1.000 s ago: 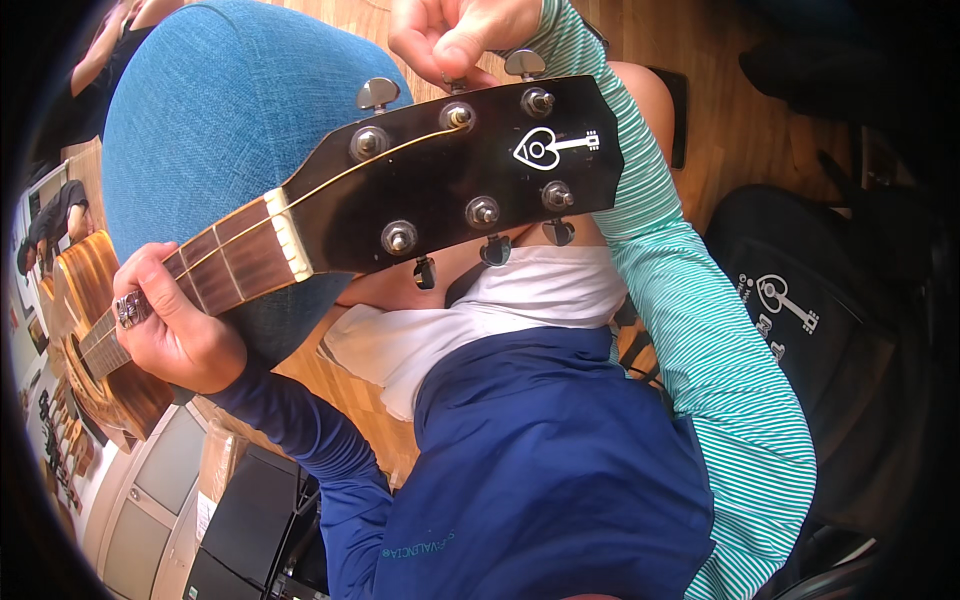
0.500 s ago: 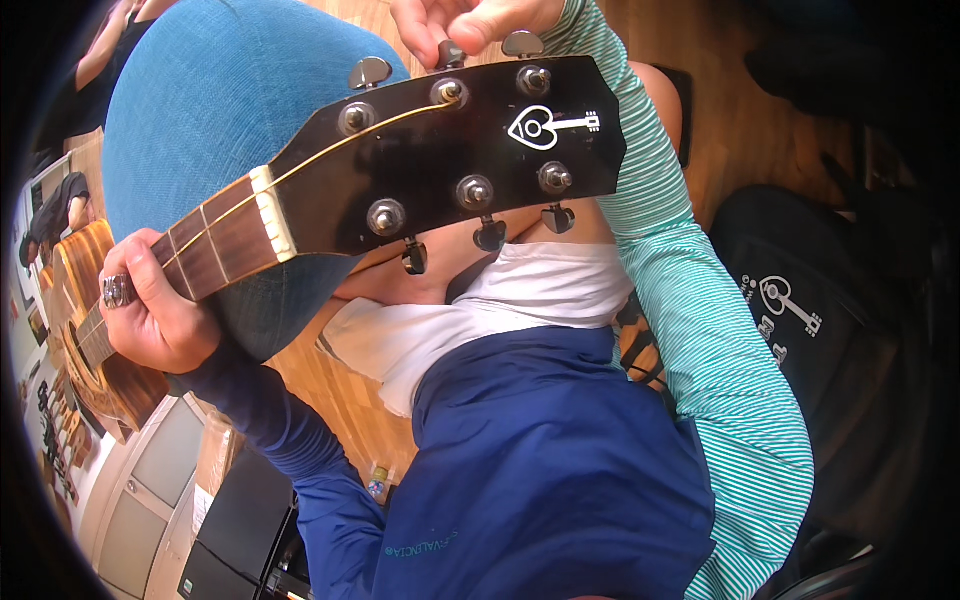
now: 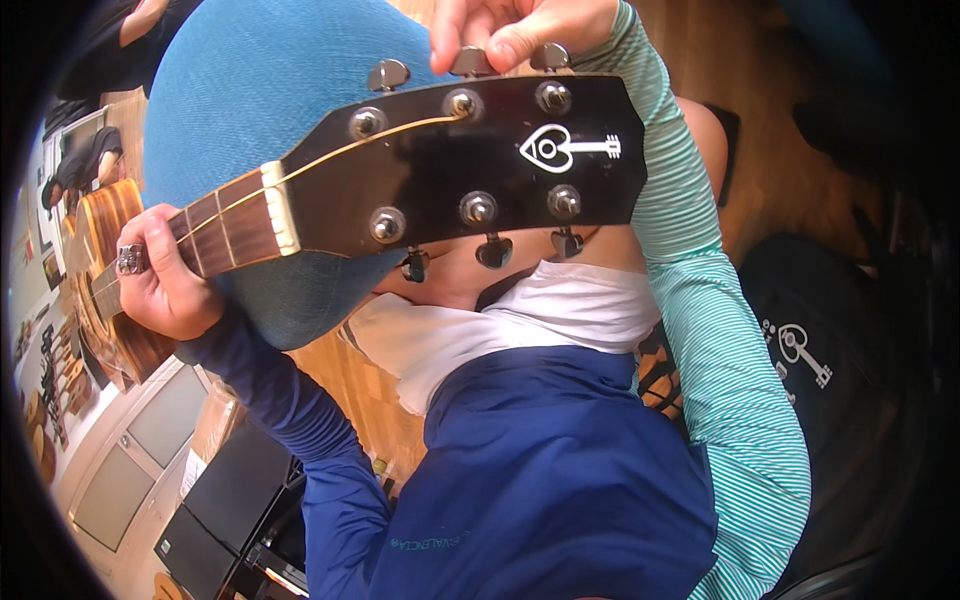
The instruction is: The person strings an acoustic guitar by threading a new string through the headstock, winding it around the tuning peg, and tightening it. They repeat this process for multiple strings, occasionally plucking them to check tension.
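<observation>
An acoustic guitar lies across in front of me, its black headstock toward the right and its wooden body at the far left. My left hand, wearing a ring, is closed round the neck below the white nut. With thumb and fingers, my right hand pinches the middle tuning peg on the headstock's far edge. A single golden string runs from that peg's post over the nut and along the neck. The other posts carry no string.
Under the neck and headstock is a large blue cushioned seat. A black bag with a white emblem lies at right. Black boxy equipment and a pale cabinet stand lower left. Other people's arms show at upper left.
The guitar and both hands have shifted slightly right in the picture, with the headstock a little lower. The pinched peg has turned and now shows its broad face.
</observation>
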`<state>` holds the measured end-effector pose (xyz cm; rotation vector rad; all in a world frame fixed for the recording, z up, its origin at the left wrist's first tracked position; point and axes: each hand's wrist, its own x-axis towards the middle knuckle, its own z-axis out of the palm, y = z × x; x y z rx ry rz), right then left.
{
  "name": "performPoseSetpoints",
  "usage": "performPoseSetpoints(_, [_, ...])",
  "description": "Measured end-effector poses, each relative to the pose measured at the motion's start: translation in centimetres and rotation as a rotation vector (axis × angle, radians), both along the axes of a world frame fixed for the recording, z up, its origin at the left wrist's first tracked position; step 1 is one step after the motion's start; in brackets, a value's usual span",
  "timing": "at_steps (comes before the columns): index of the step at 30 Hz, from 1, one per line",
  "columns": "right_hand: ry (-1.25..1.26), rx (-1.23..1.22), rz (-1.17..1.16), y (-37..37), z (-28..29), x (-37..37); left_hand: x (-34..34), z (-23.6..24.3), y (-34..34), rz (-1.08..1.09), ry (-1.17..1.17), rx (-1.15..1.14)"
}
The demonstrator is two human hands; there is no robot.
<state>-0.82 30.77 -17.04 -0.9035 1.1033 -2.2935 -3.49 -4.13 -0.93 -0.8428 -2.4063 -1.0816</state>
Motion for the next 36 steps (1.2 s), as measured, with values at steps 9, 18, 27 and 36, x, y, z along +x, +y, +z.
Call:
performPoseSetpoints(9, [0.054,0.232,0.007,0.1,5.6,0.9,0.2,-0.1,-0.8,-0.013,0.019,-0.009])
performPoseSetpoints(18, [0.141,0.524,0.239,1.4,8.5,-1.4,-0.2,0.1,-0.8,-0.018,0.099,-0.019])
performPoseSetpoints(27, [0.024,0.269,0.196,-0.2,4.0,-1.6,0.4,-0.5,-0.8,0.02,0.038,-0.016])
performPoseSetpoints(36, [0.078,0.335,0.046,0.0,7.6,0.3,1.6,0.0,2.1,0.048,0.344,-0.242])
